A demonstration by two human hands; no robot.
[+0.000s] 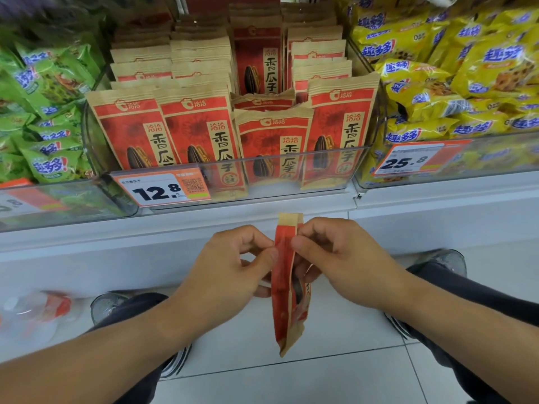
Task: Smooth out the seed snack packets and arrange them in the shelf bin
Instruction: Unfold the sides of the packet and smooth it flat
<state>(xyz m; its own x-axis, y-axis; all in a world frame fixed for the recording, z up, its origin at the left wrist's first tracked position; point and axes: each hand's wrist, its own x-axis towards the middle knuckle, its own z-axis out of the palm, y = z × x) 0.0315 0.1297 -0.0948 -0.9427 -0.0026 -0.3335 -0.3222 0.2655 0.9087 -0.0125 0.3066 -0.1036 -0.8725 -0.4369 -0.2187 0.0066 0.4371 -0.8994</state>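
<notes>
One red and tan seed snack packet (pixel 287 287) hangs edge-on below the shelf, its tan top seal pointing up. My left hand (pixel 230 266) pinches its left face with thumb and fingers. My right hand (pixel 335 255) pinches the right face at the same height. Above them, the clear shelf bin (pixel 320 167) holds several rows of the same red packets (pixel 198 129) standing upright. One packet in the middle (pixel 262 100) lies tilted and lower than its neighbours.
Green snack bags (pixel 43 112) fill the bin to the left and yellow bags (pixel 455 77) the bin to the right. Price tags (pixel 163 189) hang on the bin fronts. A white shelf ledge (pixel 437 208) runs below. A bottle (pixel 35 313) lies on the tiled floor near my shoes.
</notes>
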